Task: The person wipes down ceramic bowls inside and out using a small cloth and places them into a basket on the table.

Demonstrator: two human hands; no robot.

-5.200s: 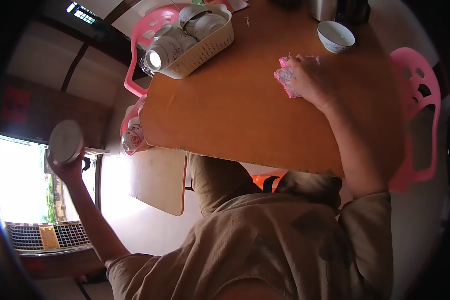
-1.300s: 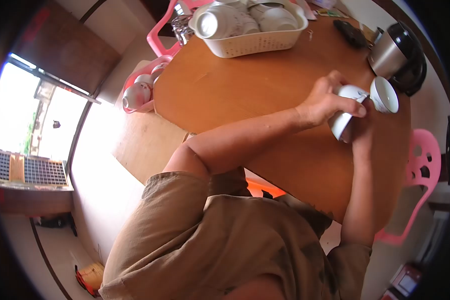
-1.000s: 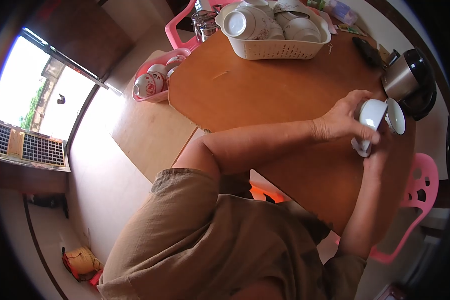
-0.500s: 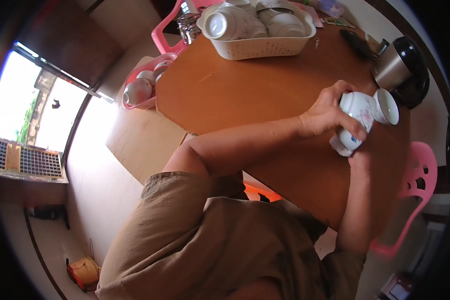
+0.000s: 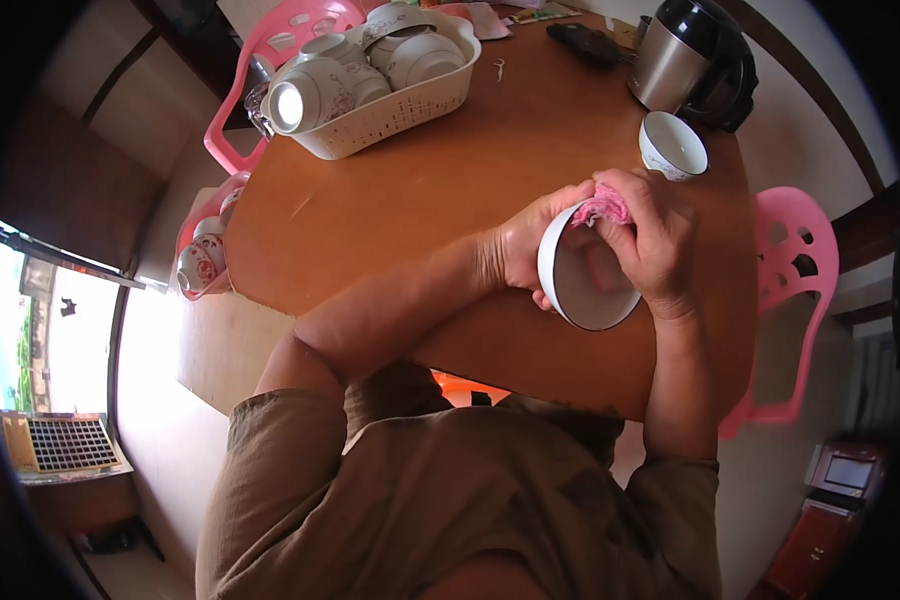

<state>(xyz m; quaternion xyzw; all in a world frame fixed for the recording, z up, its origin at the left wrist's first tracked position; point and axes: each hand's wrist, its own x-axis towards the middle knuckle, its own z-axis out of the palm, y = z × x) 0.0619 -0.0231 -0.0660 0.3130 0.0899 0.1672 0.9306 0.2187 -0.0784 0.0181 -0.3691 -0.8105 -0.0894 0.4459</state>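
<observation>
My left hand [image 5: 536, 245] grips a white bowl [image 5: 585, 280] from its left side, fingers closed around the outside. The bowl is tilted, so its inside faces me. A pink cloth [image 5: 604, 207] is bunched in my right hand [image 5: 655, 235], which presses it against the bowl's upper rim. Just beyond my right hand, a second white bowl [image 5: 674, 146] with a patterned outside stands on the brown table [image 5: 420, 220].
A white basket [image 5: 400, 118] heaped with bowls sits at the table's far left. A pink basket [image 5: 186, 270] holds more dishes beside the table. An electric kettle [image 5: 660, 70] stands at the back right. Pink chairs [image 5: 795, 300] flank the table.
The held bowl has turned from showing its outside to showing its inside. My right hand has come from underneath to the rim with the cloth. The camera view has shifted right.
</observation>
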